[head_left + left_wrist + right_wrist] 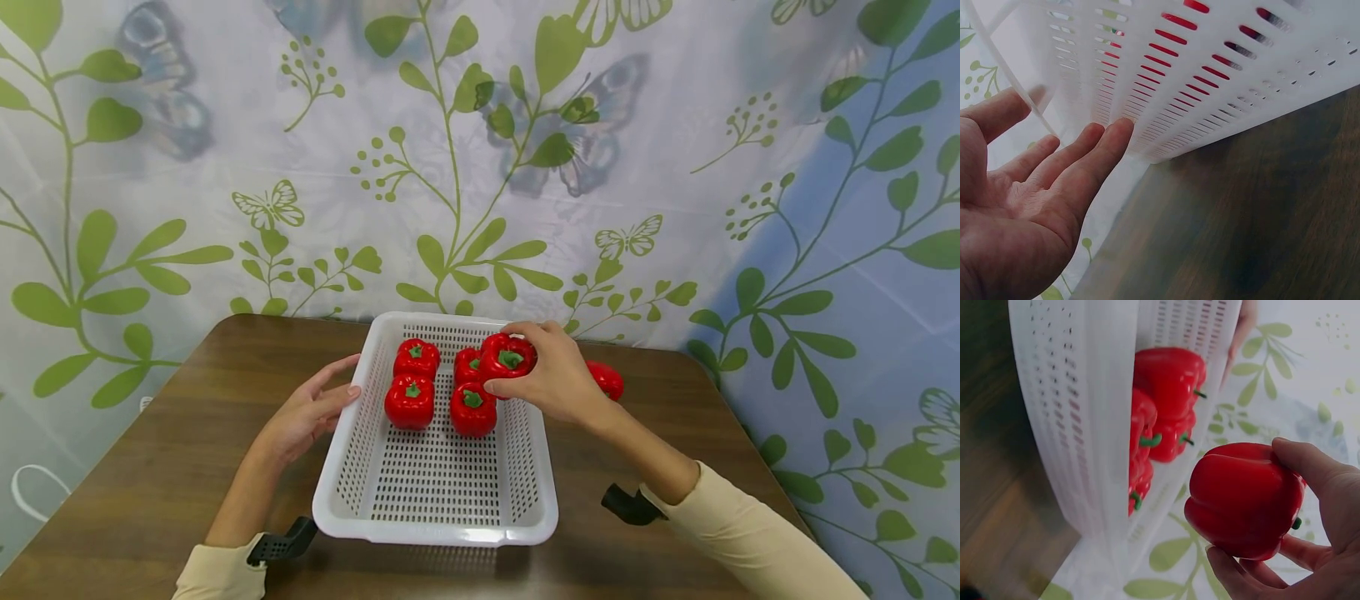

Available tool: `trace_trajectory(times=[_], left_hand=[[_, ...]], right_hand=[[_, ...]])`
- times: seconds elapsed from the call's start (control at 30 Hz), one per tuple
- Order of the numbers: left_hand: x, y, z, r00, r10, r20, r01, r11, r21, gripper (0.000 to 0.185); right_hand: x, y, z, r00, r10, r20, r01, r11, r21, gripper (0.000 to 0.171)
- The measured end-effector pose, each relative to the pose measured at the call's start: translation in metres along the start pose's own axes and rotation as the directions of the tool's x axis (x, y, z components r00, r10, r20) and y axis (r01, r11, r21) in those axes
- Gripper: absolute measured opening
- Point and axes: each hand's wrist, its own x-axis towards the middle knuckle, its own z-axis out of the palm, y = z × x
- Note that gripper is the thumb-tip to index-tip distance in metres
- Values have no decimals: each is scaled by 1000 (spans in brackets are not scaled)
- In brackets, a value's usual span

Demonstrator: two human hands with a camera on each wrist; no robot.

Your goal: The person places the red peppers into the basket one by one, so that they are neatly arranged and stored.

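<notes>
Right hand (555,375) grips a red pepper (507,357) above the white basket's (435,525) right rim; flat left hand (311,408) touches its left wall. A sixth pepper (606,379) sits half-hidden behind the wrist.

loose pepper (607,379) half hidden behind right hand (551,375)

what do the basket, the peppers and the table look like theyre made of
Basket: looks like white moulded plastic, matte, with even rows of slots in its walls and floor.
Pepper in the right hand: probably plastic or foam rather than real; uniform glossy red, and all the peppers look alike.
Table: dark wood grain, likely laminate; smooth with a slight sheen.
</notes>
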Motion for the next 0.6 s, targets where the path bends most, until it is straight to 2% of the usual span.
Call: trace_trajectory(times=[0.27,0.43,0.6], left_hand=[[0,0,0,1000,-1,0,1,1000,15,62],[0,1,0,1000,-5,-7,5,1000,19,62],[0,0,0,1000,-8,-12,9,1000,23,61]], right_hand=[[4,-18,24,998,-2,63,0,999,39,69],[5,-30,36,993,-43,106,37,997,64,69],[7,-40,49,986,-85,146,79,996,46,71]])
